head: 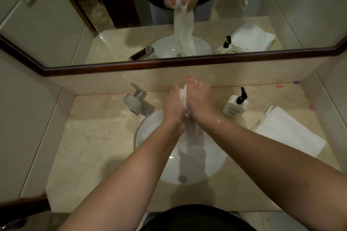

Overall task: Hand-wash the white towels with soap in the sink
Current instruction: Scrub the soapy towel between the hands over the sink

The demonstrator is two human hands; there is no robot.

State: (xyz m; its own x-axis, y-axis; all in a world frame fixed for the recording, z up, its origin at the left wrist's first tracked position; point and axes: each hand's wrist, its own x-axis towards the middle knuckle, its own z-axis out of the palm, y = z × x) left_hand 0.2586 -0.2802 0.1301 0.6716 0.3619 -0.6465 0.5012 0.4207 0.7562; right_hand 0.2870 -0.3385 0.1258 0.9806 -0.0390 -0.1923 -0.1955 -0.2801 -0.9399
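- Fingers (175, 90) of the left hand (171, 108) and those of the right hand (199, 99) are curled around the top of a wet white towel (183, 95). The two hands press together with the cloth bunched between the palms.
- The towel hangs from the grip as a twisted rope down into the round white ceramic sink (150, 137); the mirror (112, 24) above shows this drape more plainly than the direct view.
- Suds or water show on the wrists; cannot tell which. No water seen running from the square chrome faucet (138, 100) at the sink's back left.
- Step in hand, by my reading: rubbing or wringing the upper end of the towel between the hands.
- To do it well: keep the cloth over the basin so drips fall inside; work one hand against the other with short rubs; feed fresh lengths up from the hanging part so the whole towel gets scrubbed, not only the top.
- A white pump bottle with a black nozzle (234, 104), likely the soap, stands on the beige marble table (93, 137) just right of the sink, within reach for more lather.
- A stack of folded white towels (289, 131) lies further right on the table, apart from the sink; they look dry and probably await washing.
- Risk: splashing onto the dry stack if wringing is too vigorous.
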